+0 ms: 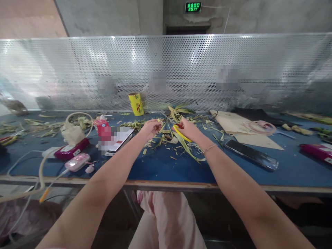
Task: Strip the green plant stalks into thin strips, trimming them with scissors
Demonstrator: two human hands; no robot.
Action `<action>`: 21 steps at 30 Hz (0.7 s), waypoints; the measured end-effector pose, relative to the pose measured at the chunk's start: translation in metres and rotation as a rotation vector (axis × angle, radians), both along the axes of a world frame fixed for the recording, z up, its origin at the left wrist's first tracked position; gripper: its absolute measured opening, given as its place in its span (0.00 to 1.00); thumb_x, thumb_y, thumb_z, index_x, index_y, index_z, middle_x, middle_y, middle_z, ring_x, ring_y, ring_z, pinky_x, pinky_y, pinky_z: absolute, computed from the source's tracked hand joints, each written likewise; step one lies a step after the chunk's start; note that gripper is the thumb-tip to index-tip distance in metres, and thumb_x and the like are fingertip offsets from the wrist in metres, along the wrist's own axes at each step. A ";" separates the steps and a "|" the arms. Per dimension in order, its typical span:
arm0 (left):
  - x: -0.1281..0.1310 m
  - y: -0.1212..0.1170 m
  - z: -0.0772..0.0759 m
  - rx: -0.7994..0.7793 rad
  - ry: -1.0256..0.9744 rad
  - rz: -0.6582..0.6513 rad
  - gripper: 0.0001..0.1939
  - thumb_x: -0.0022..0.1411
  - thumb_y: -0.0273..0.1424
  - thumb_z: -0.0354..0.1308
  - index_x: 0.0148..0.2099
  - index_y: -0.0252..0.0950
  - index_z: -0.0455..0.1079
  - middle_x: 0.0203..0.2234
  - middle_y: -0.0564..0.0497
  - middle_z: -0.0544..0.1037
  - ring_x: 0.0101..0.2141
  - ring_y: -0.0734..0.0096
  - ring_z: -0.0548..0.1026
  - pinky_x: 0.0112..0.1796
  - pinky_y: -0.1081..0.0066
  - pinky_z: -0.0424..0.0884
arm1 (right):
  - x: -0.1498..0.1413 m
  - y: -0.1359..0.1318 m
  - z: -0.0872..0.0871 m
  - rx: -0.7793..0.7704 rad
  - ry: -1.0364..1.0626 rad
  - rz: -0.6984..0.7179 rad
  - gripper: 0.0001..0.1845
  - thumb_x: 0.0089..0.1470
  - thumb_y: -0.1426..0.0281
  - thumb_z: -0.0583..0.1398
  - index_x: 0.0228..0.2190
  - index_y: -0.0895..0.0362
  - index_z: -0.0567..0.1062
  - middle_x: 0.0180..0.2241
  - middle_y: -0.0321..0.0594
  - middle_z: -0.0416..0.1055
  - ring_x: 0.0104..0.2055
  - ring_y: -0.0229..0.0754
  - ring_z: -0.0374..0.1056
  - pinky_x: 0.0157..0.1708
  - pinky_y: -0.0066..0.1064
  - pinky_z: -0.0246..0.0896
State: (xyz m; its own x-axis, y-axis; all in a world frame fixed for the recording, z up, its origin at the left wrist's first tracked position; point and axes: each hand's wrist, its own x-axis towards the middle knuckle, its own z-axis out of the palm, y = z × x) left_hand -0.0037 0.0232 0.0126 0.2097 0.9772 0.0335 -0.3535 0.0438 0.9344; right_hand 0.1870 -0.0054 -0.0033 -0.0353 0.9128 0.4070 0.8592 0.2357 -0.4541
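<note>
- Two hands are working close together over a blue table (160,172), with plant scraps (165,131) lying beneath and around them.
- The right hand (187,129) is grasping scissors (181,133), the blades pointing forward and slanting to the left.
- The left hand (149,129) is curling its thumb and fingers just left of the scissors; whether they are gripping a scrap, I cannot tell.
- A long leaf (187,148) is lying below the right hand, trailing toward the near edge.
- A yellow cylinder (136,104) is standing beyond the left hand, near a perforated screen (124,62).
- A dark phone (251,155) is lying right of the right forearm.
</note>
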 end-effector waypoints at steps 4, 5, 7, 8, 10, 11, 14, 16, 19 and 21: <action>0.000 0.002 -0.001 0.039 0.040 0.004 0.06 0.47 0.18 0.55 0.31 0.29 0.69 0.15 0.55 0.66 0.18 0.83 0.65 0.23 0.80 0.64 | 0.002 -0.004 0.002 0.059 -0.057 -0.038 0.20 0.45 0.51 0.56 0.28 0.53 0.59 0.23 0.38 0.65 0.25 0.43 0.62 0.23 0.31 0.49; 0.000 0.002 -0.002 0.050 0.054 0.015 0.06 0.47 0.18 0.55 0.30 0.29 0.69 0.15 0.55 0.66 0.18 0.83 0.65 0.24 0.80 0.64 | 0.001 -0.005 0.002 0.068 -0.048 -0.037 0.19 0.45 0.51 0.56 0.28 0.53 0.59 0.23 0.38 0.65 0.25 0.44 0.62 0.23 0.31 0.49; 0.001 0.003 -0.003 0.070 0.084 0.036 0.04 0.47 0.19 0.56 0.29 0.29 0.69 0.15 0.56 0.66 0.19 0.83 0.65 0.25 0.79 0.64 | 0.000 -0.006 0.003 0.077 -0.006 -0.022 0.20 0.46 0.51 0.56 0.29 0.53 0.60 0.23 0.38 0.65 0.25 0.43 0.62 0.23 0.32 0.50; 0.002 0.004 -0.004 0.078 0.100 0.044 0.03 0.47 0.20 0.57 0.28 0.30 0.68 0.15 0.56 0.66 0.19 0.83 0.64 0.25 0.79 0.64 | -0.001 -0.007 0.003 0.079 0.021 -0.011 0.20 0.46 0.50 0.55 0.29 0.53 0.60 0.23 0.38 0.65 0.25 0.43 0.62 0.23 0.32 0.51; 0.003 0.005 -0.005 0.098 0.126 0.047 0.03 0.46 0.22 0.60 0.26 0.30 0.67 0.15 0.56 0.66 0.19 0.83 0.64 0.26 0.78 0.64 | -0.002 -0.007 0.004 0.076 0.072 0.011 0.20 0.46 0.50 0.55 0.29 0.53 0.60 0.24 0.38 0.66 0.25 0.43 0.63 0.24 0.32 0.52; 0.004 0.005 -0.006 0.110 0.133 0.040 0.05 0.45 0.23 0.61 0.26 0.30 0.67 0.16 0.56 0.66 0.20 0.83 0.65 0.27 0.77 0.64 | -0.002 -0.006 0.004 0.071 0.091 0.016 0.20 0.46 0.50 0.55 0.29 0.53 0.60 0.25 0.38 0.66 0.26 0.43 0.63 0.25 0.32 0.53; 0.003 0.005 -0.007 0.133 0.130 0.003 0.09 0.43 0.25 0.65 0.24 0.30 0.66 0.16 0.56 0.66 0.21 0.82 0.66 0.29 0.76 0.66 | -0.001 -0.004 0.003 0.046 0.110 -0.015 0.20 0.45 0.51 0.57 0.29 0.54 0.60 0.27 0.39 0.67 0.29 0.44 0.64 0.28 0.34 0.56; 0.001 0.005 -0.008 0.139 0.122 -0.010 0.10 0.42 0.26 0.65 0.25 0.30 0.66 0.16 0.55 0.67 0.22 0.81 0.67 0.29 0.76 0.66 | 0.000 -0.002 0.002 0.025 0.124 -0.048 0.20 0.44 0.53 0.58 0.30 0.54 0.60 0.28 0.40 0.67 0.30 0.44 0.64 0.30 0.35 0.56; -0.001 0.005 -0.009 0.162 0.136 0.013 0.08 0.42 0.25 0.65 0.26 0.30 0.68 0.16 0.55 0.68 0.19 0.84 0.65 0.24 0.79 0.63 | -0.003 0.001 0.000 0.024 0.220 -0.033 0.18 0.44 0.57 0.59 0.31 0.55 0.60 0.29 0.39 0.67 0.31 0.42 0.64 0.32 0.35 0.57; 0.000 0.005 -0.009 0.187 0.141 0.030 0.07 0.42 0.24 0.64 0.26 0.29 0.69 0.16 0.55 0.69 0.18 0.86 0.63 0.21 0.81 0.59 | -0.007 0.003 -0.003 0.051 0.317 0.029 0.18 0.44 0.60 0.60 0.32 0.55 0.59 0.30 0.38 0.66 0.30 0.41 0.64 0.32 0.35 0.58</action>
State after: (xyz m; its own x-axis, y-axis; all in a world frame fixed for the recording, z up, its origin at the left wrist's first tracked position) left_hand -0.0039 0.0277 0.0037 0.1957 0.9627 0.1866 -0.2171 -0.1430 0.9656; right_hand 0.1800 -0.0022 -0.0066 0.0753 0.8912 0.4473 0.6694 0.2873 -0.6851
